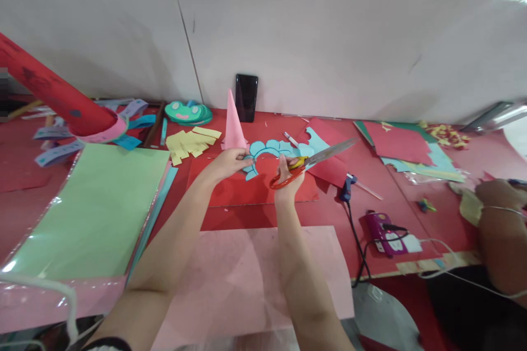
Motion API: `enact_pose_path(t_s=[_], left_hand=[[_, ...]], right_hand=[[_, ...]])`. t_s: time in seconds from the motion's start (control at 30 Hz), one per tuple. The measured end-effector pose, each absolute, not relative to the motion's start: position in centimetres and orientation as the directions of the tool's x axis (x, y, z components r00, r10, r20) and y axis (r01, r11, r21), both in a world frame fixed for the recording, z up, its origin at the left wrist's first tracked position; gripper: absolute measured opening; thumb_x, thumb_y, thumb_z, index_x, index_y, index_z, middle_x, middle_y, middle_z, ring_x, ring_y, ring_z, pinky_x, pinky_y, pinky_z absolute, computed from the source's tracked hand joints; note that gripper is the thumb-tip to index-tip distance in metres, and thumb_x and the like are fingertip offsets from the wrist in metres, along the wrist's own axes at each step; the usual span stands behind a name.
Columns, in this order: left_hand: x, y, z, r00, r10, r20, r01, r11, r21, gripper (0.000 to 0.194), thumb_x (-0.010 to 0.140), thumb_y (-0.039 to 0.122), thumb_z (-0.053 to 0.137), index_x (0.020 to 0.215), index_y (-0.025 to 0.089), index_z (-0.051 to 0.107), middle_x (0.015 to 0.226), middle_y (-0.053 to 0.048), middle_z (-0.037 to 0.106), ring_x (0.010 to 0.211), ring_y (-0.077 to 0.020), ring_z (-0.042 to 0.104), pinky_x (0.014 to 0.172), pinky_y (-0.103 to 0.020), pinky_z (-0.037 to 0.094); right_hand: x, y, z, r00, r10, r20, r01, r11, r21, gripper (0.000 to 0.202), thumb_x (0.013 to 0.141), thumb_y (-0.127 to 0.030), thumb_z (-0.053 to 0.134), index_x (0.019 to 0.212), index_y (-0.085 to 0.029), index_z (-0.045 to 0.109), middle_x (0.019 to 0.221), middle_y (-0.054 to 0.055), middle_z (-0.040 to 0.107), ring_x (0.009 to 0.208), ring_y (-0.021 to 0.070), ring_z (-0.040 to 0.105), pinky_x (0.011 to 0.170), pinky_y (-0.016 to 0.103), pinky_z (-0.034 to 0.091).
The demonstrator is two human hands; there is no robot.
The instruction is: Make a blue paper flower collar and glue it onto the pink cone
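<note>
The left hand (242, 159) is pinching the left part of a blue cutout (258, 148) between thumb and fingertips, the fingers closed together on the paper. The cutout is curving in a scalloped arch from that pinch across to the right hand (290, 189), so most of it is lying to the right of the left grip, above a red sheet (247, 192).

The right hand is clamping its fingers around the orange and yellow handles of the scissors (329, 152). Its thumb is pointing up beside the arch's right part; whether it is also pressing on the paper, I cannot tell. The blades are pointing up and right, away from the left hand, and are passing over red paper.

A pink cone (233, 123) is standing just behind the left hand, and a black phone (246, 98) is leaning on the wall (308, 38) behind it. Yellow strips (189, 143) are lying to the left of the cone. A glue gun (348, 187) is resting to the right of the red sheet, near the purple box (385, 233).
</note>
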State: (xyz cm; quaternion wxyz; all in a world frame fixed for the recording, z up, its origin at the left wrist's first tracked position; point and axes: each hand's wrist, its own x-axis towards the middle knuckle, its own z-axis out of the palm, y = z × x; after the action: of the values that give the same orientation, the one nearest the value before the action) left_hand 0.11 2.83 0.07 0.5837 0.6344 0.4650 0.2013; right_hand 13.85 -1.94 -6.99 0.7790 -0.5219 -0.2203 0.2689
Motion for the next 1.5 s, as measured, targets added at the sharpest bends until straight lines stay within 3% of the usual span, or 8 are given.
enact_pose_path(t_s=[0.27,0.4,0.57,0.77,0.87,1.07,1.3,1.5], left_hand=[[0.1,2.7,0.2,0.483,0.792,-0.373,0.373,0.2,0.906,0.01,0.079,0.016,0.055,0.07,0.018,0.057,0.063,0.003,0.063,0.065,-0.0141,0.064,0.071,-0.03,0.053],[0.3,2.8,-0.4,0.487,0.804,-0.341,0.367,0.166,0.915,0.01,0.08,0.017,0.054,0.07,0.018,0.055,0.063,0.003,0.063,0.065,-0.0141,0.064,0.071,-0.03,0.052],[-0.2,3.3,-1.1,0.458,0.881,-0.117,0.425,-0.101,0.9,0.013,0.079,0.026,0.054,0.069,0.019,0.052,0.069,0.0,0.063,0.069,-0.0166,0.063,0.069,-0.028,0.048],[-1.6,4.2,-0.7,0.299,0.944,0.141,0.561,-0.293,0.774,0.01,0.079,0.027,0.053,0.073,0.02,0.053,0.067,0.001,0.059,0.067,-0.0159,0.057,0.063,-0.026,0.04],[-2.5,4.4,0.0,0.234,0.95,0.206,0.58,-0.306,0.755,0.013,0.08,0.026,0.053,0.07,0.02,0.05,0.063,0.002,0.055,0.062,-0.014,0.053,0.058,-0.025,0.036],[-4.2,4.2,1.5,0.146,0.939,0.311,0.659,-0.327,0.678,0.021,0.083,0.028,0.054,0.065,0.019,0.047,0.058,0.003,0.05,0.057,-0.0125,0.047,0.056,-0.025,0.031],[-5.2,4.2,1.9,-0.069,0.902,0.426,0.675,-0.272,0.686,0.014,0.082,0.026,0.055,0.07,0.019,0.055,0.059,0.003,0.05,0.058,-0.0115,0.046,0.056,-0.024,0.031],[-4.7,3.8,2.4,-0.099,0.898,0.429,0.624,-0.279,0.729,0.015,0.081,0.024,0.055,0.067,0.019,0.053,0.057,0.004,0.047,0.056,-0.0105,0.044,0.056,-0.024,0.032]], right_hand=[[13.9,-2.0,-6.9,0.77,0.633,0.079,-0.163,0.315,-0.935,0.041,0.072,-0.042,0.069,0.074,-0.023,0.032,0.066,-0.008,0.049,0.045,0.004,0.043,0.045,0.021,0.041],[13.9,-2.0,-6.9,0.769,0.631,0.098,-0.152,0.33,-0.932,0.039,0.074,-0.039,0.068,0.074,-0.023,0.033,0.067,-0.008,0.049,0.046,0.0046,0.043,0.046,0.023,0.042],[13.8,-2.1,-6.4,0.746,0.665,0.02,-0.208,0.261,-0.943,0.033,0.074,-0.042,0.067,0.072,-0.021,0.042,0.056,-0.009,0.046,0.044,0.0053,0.044,0.045,0.021,0.039],[12.9,-2.4,-6.1,0.45,0.879,-0.157,-0.439,0.065,-0.896,0.041,0.075,-0.056,0.06,0.067,-0.022,0.038,0.05,-0.009,0.041,0.036,0.0042,0.03,0.034,0.019,0.024],[11.7,-2.9,-6.3,0.319,0.934,-0.161,-0.347,-0.044,-0.937,0.045,0.073,-0.061,0.061,0.067,-0.023,0.036,0.049,-0.01,0.032,0.038,0.0043,0.026,0.034,0.019,0.021],[9.6,-4.6,-5.3,0.029,0.996,-0.09,-0.115,-0.086,-0.99,0.047,0.075,-0.067,0.053,0.069,-0.022,0.041,0.056,-0.007,0.036,0.047,0.007,0.036,0.044,0.022,0.033],[8.6,-5.2,-4.8,-0.028,0.994,-0.108,0.013,-0.108,-0.994,0.046,0.08,-0.066,0.046,0.069,-0.023,0.037,0.057,-0.007,0.037,0.049,0.0091,0.04,0.048,0.025,0.035],[8.2,-5.3,-5.9,-0.073,0.984,-0.163,0.089,-0.156,-0.984,0.044,0.082,-0.065,0.044,0.072,-0.023,0.039,0.054,-0.008,0.035,0.049,0.0094,0.039,0.05,0.024,0.034]])
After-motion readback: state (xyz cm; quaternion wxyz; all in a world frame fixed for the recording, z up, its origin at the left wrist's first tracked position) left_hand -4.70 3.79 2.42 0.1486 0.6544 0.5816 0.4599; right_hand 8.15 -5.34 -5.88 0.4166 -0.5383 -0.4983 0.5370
